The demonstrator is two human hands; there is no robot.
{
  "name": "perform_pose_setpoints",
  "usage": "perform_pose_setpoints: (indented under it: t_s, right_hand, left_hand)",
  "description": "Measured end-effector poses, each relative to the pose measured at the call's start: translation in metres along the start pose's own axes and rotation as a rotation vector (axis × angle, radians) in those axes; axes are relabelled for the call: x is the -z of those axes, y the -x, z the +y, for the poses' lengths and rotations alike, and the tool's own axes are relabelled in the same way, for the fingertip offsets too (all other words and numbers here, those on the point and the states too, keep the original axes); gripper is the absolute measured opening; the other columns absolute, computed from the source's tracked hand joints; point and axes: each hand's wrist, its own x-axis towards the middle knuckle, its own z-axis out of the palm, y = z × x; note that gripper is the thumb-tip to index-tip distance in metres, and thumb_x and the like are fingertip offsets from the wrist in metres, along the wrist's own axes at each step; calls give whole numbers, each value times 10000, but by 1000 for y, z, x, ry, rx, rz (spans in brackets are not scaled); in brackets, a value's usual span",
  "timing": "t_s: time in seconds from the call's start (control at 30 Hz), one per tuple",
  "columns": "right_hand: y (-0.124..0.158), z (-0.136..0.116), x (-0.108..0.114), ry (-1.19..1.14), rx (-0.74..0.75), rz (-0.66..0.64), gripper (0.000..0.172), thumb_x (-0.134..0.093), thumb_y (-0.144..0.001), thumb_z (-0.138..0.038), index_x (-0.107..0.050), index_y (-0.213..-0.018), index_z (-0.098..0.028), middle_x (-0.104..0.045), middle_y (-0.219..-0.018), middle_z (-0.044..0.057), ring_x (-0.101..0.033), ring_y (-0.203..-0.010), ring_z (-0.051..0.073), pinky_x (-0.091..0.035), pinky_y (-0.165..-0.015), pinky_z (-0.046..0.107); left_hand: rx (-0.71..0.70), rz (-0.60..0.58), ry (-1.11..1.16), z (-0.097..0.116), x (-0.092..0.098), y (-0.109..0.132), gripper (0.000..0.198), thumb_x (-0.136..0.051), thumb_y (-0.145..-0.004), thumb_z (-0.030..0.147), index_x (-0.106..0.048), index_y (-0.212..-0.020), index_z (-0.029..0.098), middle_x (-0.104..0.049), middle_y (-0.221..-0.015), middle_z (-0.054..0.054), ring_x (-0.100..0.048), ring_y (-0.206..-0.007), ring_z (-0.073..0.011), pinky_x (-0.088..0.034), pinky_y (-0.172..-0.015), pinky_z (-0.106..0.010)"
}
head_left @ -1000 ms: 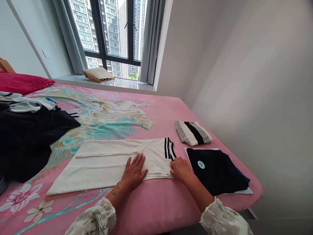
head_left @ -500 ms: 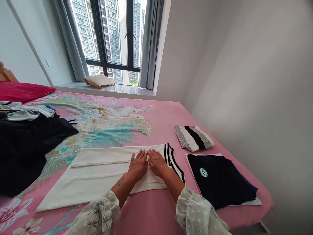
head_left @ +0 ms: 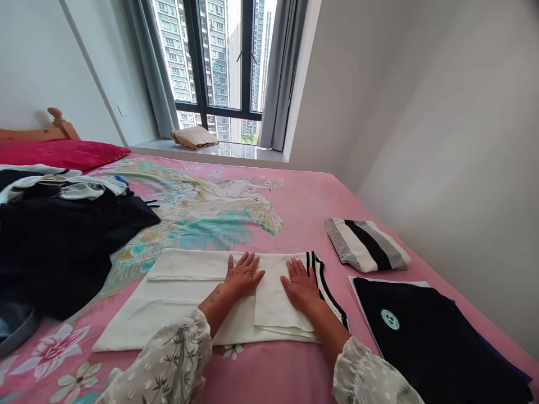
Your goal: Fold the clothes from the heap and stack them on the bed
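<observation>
A cream-white garment (head_left: 168, 314) lies spread on the bed, its sides folded inward and black stripes along its right end. My left hand (head_left: 244, 275) rests flat on its middle with the fingers spread. Palm down, my right hand (head_left: 301, 286) presses on a folded flap (head_left: 273, 308) near the striped end, its fingers apart. Neither hand grips the cloth. To the right of my right hand sits a stack of folded clothes topped by a black garment (head_left: 433, 342) with a round green-and-white badge. Behind that stack lies a folded striped garment (head_left: 366, 244).
A heap of black and white clothes (head_left: 63, 235) covers the bed's left side, in front of a red pillow (head_left: 67, 152). The pink patterned bedsheet (head_left: 303, 202) meets the wall on the right. A beige bundle (head_left: 194, 137) lies on the windowsill.
My hands, close together before, have moved apart, the right one toward the striped end. The flap beneath them now shows flat. The view has turned left.
</observation>
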Motion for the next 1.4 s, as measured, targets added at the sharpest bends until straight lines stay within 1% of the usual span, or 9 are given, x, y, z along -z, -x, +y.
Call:
perform_pose_setpoints:
  t_s: [0.1, 0.23, 0.33, 0.43, 0.53, 0.67, 0.83, 1.1, 1.4]
  right_hand:
    - [6, 5, -19, 39, 1, 34, 624, -190, -940, -505, -219, -1473, -181, -143, -1547, 37, -83, -1420, 196, 3, -1127, 487]
    - [4, 10, -30, 91, -4, 50, 620, -195, -939, -502, -220, -1473, -187, -145, -1546, 28, -96, -1419, 200, -25, -1128, 493]
    - [0, 7, -27, 120, -12, 41, 613, -209, -940, -488, -229, -1470, -181, -158, -1544, 36, -107, -1418, 205, -45, -1129, 501]
    - [8, 3, -17, 66, -5, 32, 594, -205, -941, -465, -271, -1456, -176, -217, -1529, 51, -139, -1413, 210, -88, -1128, 509]
    - [43, 6, -7, -71, 106, 180, 547, -215, -927, -400, -360, -1407, -180, -339, -1474, 67, -225, -1389, 209, -188, -1123, 474]
    - [126, 32, -5, -80, 294, 389, 497, -363, -821, -271, -457, -1305, -206, -464, -1369, 70, -289, -1356, 205, -239, -1127, 391]
    - [194, 71, -5, 150, 259, 339, 604, -425, -704, -144, -481, -1305, -176, -465, -1372, 68, -277, -1351, 222, -194, -1140, 393]
    - [166, 52, 7, 237, 227, 275, 500, -338, -860, -82, -509, -1312, -210, -490, -1368, 52, -331, -1309, 243, -145, -1116, 438]
    - [163, 47, 19, 217, 243, 282, 467, -345, -853, -16, -612, -1198, -183, -610, -1240, 74, -531, -1144, 240, -324, -1009, 405]
  left_hand:
    - [115, -16, -37, -63, 8, 12, 669, -298, -853, 601, -298, -1436, 272, -209, -1542, -49, -150, -1428, -249, 39, -1107, -595]
    - [393, 35, -85, -156, 39, 53, 673, -337, -848, 546, -298, -1439, 228, -198, -1545, -83, -126, -1431, -272, 36, -1099, -613]
    - [579, 94, -80, -207, 68, 95, 672, -289, -869, 490, -343, -1410, 95, -273, -1508, -183, -214, -1404, -310, -137, -1111, -572]
    - [617, 130, -27, -230, 82, 146, 666, -245, -878, 490, -406, -1360, 59, -431, -1421, -186, -394, -1322, -266, -324, -1078, -409]
    - [412, 258, 3, -232, 73, 203, 601, -377, -825, 495, -476, -1312, 156, -488, -1392, -105, -440, -1286, -236, -349, -1074, -368]
    - [26, 338, -62, -225, 46, 259, 430, -479, -784, 322, -588, -1196, 265, -519, -1372, -44, -406, -1314, -242, -271, -1125, -443]
    - [-52, 305, -179, -222, 38, 252, 440, -407, -798, 209, -605, -1182, 292, -579, -1308, -26, -456, -1274, -231, -220, -1126, -504]
    - [2, 218, -230, -207, 47, 224, 383, -377, -822, 224, -681, -1054, 204, -654, -1188, -99, -580, -1108, -292, -376, -1003, -482]
    - [-3, 126, -164, -183, 81, 238, 460, -358, -743, 82, -668, -1062, 201, -679, -1159, -61, -599, -1115, -211, -242, -1117, -478]
